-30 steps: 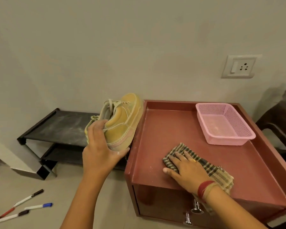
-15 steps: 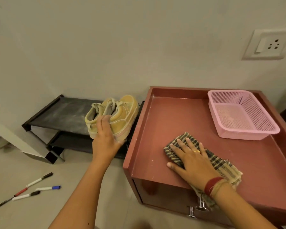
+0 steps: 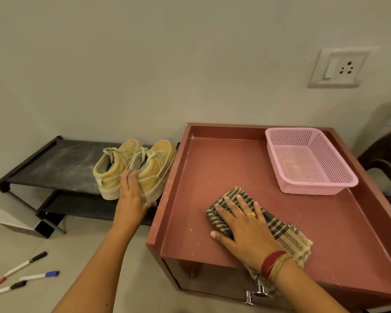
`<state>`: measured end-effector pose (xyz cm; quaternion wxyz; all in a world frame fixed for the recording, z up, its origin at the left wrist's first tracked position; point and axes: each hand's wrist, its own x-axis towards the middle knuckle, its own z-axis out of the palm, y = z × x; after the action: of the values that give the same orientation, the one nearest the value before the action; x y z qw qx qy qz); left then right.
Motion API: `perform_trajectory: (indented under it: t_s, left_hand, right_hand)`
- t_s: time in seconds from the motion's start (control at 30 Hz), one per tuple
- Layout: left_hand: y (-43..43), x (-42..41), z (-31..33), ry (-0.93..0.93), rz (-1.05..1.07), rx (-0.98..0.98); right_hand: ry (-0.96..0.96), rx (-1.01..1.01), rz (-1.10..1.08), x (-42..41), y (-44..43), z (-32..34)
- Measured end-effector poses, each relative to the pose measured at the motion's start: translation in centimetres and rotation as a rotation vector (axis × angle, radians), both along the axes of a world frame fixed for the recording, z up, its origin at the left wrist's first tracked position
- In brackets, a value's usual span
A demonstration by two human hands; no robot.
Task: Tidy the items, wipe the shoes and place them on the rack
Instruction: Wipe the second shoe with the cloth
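Observation:
Two dusty yellow sneakers stand side by side on the top shelf of the black shoe rack (image 3: 54, 163), heels toward me: the left shoe (image 3: 110, 175) and the right shoe (image 3: 158, 163). My left hand (image 3: 132, 199) touches the heels between them with its fingers nearly straight and the thumb by the right shoe's sole. My right hand (image 3: 242, 224) lies flat on a checked cloth (image 3: 289, 236) spread on the red cabinet top (image 3: 212, 163).
An empty pink mesh basket (image 3: 307, 163) sits at the cabinet's back right. Three markers (image 3: 25, 264) lie on the floor at lower left. A dark chair (image 3: 384, 163) stands right of the cabinet. A wall socket (image 3: 338, 68) is above.
My left hand carried the second yellow shoe down from beside the cabinet and set it on the rack next to the first. The right hand stayed on the cloth.

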<state>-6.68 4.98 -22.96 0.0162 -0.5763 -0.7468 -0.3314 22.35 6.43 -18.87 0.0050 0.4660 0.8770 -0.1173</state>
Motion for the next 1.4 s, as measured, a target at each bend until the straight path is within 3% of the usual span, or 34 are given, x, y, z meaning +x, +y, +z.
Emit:
perform_trajectory:
  t_s: [0.17,0.3,0.4,0.57,0.7,0.93,1.17,1.4]
  left_hand:
    - [-0.6,-0.5,0.4,0.049,-0.036,-0.054]
    - [-2.0,-1.2,1.4,0.105,-0.036,0.078]
    - [-2.6,-2.3,1.7,0.105,0.085,0.152]
    - [-3.8,-5.3,0.3,0.163,0.275,-0.001]
    - [-3.4,-6.0,-0.8,0.238,0.223,-0.156]
    - [-2.0,-7.2,-1.7,0.243,0.28,-0.183]
    - [-0.9,-9.2,-1.8,0.342,0.31,-0.114]
    - [-2.7,-8.3,3.5,0.185,0.195,0.064]
  right_hand:
    - [-0.004,0.004,-0.013,-0.3,0.0,-0.1]
    - [0.028,0.029,-0.026,-1.1,-0.3,-0.2]
    - [0.061,0.02,-0.018,-2.2,-0.5,-0.2]
    - [0.073,0.028,0.025,-4.7,-0.6,-0.6]
    - [0.087,0.047,0.0,-4.7,-0.5,-0.1]
    - [0.295,0.181,-0.026,-5.6,-0.8,-0.4]
    - [0.158,0.034,0.095,-3.9,-1.1,-0.7]
    - [0.07,0.021,0.046,-3.9,-1.0,0.0]
